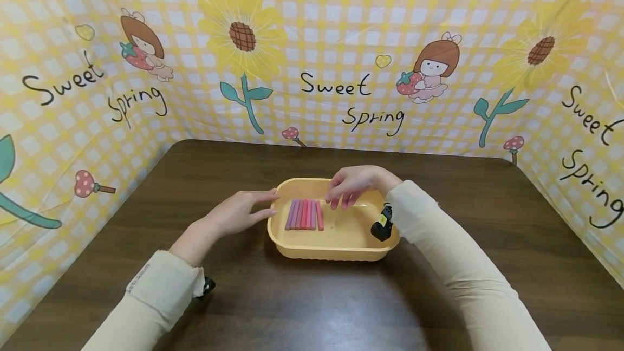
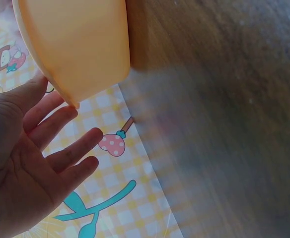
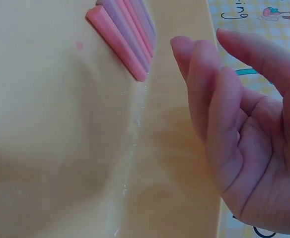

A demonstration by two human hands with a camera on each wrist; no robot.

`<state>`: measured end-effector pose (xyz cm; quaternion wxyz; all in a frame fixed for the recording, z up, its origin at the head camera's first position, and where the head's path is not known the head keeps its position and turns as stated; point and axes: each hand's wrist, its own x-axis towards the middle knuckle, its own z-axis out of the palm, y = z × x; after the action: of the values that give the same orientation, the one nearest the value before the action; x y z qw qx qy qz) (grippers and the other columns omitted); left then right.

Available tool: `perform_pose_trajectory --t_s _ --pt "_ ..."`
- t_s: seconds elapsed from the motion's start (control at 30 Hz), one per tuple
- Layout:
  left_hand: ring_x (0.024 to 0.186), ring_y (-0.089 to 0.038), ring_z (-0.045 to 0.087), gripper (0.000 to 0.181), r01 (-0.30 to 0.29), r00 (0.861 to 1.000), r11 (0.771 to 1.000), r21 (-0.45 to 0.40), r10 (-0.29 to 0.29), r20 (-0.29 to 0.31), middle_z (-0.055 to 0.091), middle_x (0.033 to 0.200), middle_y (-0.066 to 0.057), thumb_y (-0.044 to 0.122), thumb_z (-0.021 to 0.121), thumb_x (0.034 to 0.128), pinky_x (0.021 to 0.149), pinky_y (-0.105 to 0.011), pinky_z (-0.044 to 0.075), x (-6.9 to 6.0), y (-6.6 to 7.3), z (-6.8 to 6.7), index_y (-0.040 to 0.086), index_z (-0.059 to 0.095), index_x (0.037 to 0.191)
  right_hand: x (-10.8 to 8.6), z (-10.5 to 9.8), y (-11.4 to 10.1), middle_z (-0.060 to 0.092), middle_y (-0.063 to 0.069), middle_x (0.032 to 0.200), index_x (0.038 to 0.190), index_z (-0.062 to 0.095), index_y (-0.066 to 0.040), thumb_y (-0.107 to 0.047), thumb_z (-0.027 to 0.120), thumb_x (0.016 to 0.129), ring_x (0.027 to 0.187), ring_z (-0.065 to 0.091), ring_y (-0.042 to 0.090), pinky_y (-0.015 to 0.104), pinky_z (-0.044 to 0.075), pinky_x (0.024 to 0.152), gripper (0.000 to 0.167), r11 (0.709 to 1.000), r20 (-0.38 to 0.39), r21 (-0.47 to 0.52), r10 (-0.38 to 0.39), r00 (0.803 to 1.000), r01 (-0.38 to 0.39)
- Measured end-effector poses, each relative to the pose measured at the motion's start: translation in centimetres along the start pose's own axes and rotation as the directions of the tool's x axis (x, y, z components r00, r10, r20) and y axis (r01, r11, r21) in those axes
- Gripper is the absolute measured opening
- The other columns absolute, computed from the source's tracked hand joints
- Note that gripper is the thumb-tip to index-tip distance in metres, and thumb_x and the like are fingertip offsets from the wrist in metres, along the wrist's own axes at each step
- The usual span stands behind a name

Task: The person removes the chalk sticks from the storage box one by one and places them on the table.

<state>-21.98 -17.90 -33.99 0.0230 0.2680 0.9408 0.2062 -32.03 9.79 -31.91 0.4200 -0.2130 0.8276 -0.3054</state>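
A yellow plastic tub (image 1: 341,240) stands on the table. Several pink and purple sticks (image 1: 304,214) lie side by side in its left half; the rightmost pink stick (image 3: 116,45) leans slightly away from the row. At the tub's left end, my left hand (image 1: 239,211) touches the rim with fingertips, its fingers fairly straight and spread, as the left wrist view shows. Over the tub's far side hovers my right hand (image 1: 353,186), its fingers loosely bent. The right wrist view shows a gap between thumb and fingers with nothing held, to one side of the sticks.
The dark wooden table (image 1: 312,297) surrounds the tub. Behind and along both sides hangs a yellow checked cloth (image 1: 312,26) with printed flowers and lettering. A black wrist camera (image 1: 383,223) on the right arm sits over the tub's right end.
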Motion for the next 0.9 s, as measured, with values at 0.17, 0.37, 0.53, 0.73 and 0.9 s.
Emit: perform_pose_trajectory --t_s 0.17,0.37,0.53,0.73,0.9 --pt "0.127 -0.033 0.048 0.043 -0.001 1.000 1.000 -0.005 0.001 0.002 0.049 0.139 -0.014 0.023 0.056 0.0936 0.106 -0.050 0.039 0.0 0.1 -0.1 0.002 0.054 0.131 0.7 0.1 0.2 0.069 0.003 0.088 0.103 0.064 -0.004 -0.024 0.058 0.092 0.063 0.061 0.007 0.018 0.051 0.058 0.024 1.000 0.028 -0.007 0.015 1.000 -0.015" --pt "0.127 -0.033 0.049 0.043 -0.012 1.000 1.000 -0.004 0.012 -0.001 0.049 0.139 -0.014 0.024 0.056 0.0935 0.106 -0.049 0.040 0.0 0.1 -0.1 0.001 0.054 0.130 1.4 0.4 0.3 0.068 0.003 0.086 0.099 0.064 -0.006 -0.025 0.058 0.092 0.061 0.060 0.006 0.016 0.049 0.056 0.021 1.000 0.061 -0.020 0.022 0.998 -0.021" --pt "0.127 -0.033 0.049 0.043 -0.012 1.000 1.000 -0.003 0.012 0.000 0.049 0.139 -0.014 0.023 0.057 0.0935 0.106 -0.049 0.039 0.0 0.1 -0.1 0.001 0.054 0.130 2.0 0.9 0.4 0.067 0.001 0.082 0.094 0.064 -0.006 -0.024 0.057 0.093 0.060 0.059 0.005 0.016 0.048 0.055 0.019 0.999 0.083 -0.019 0.033 0.996 -0.031" --pt "0.127 -0.033 0.049 0.043 -0.003 1.000 1.000 -0.004 0.003 0.001 0.049 0.139 -0.014 0.023 0.057 0.0934 0.105 -0.049 0.040 0.0 0.1 -0.1 0.002 0.053 0.131 2.5 1.7 0.3 0.067 -0.001 0.073 0.088 0.064 -0.003 -0.021 0.054 0.094 0.059 0.059 0.005 0.015 0.048 0.055 0.021 0.999 0.128 -0.011 0.048 0.991 -0.047" --pt "0.126 -0.033 0.049 0.043 -0.003 1.000 1.000 -0.006 0.003 0.003 0.049 0.139 -0.014 0.023 0.057 0.0932 0.105 -0.049 0.040 0.0 0.2 -0.1 0.002 0.054 0.130 3.0 2.4 0.5 0.067 -0.002 0.067 0.085 0.067 -0.003 -0.022 0.055 0.094 0.055 0.059 0.005 0.014 0.048 0.051 0.024 0.997 0.129 -0.006 0.083 0.988 -0.083"
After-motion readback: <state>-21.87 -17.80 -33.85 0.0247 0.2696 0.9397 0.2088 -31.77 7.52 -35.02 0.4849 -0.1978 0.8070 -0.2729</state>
